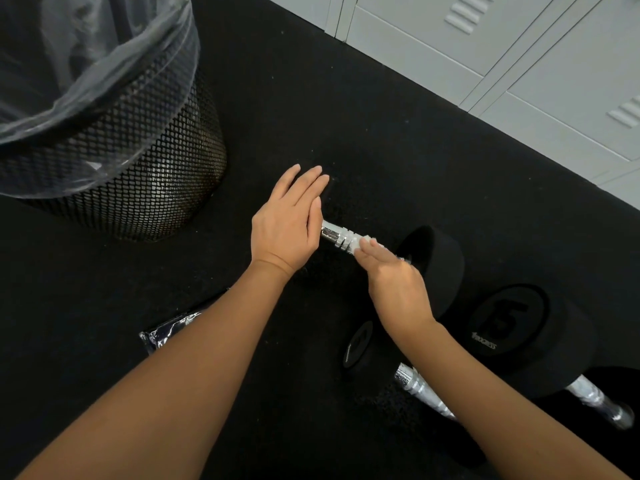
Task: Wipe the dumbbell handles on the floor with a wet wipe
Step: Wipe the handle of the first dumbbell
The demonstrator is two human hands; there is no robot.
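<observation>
Far dumbbell [391, 244] lies on floor right of mesh bin [138, 168]. Your left hand [287, 223] rests flat, fingers straight, over its bin-side head, likely stopping roll. Your right hand [394, 278] covers chrome handle [337, 235]; fingers hidden (grip unclear), white wet wipe [360, 243] peeks beneath fingertips.

Not much to report on the person — just two bare forearms coming up from the bottom of the shot, no sleeves visible anywhere. The left hand [284, 225] and right hand [398, 289] are both bare too — no gloves, no rings, no watch or wristband. Fingernails look short and plain, as far as you can tell.
</observation>
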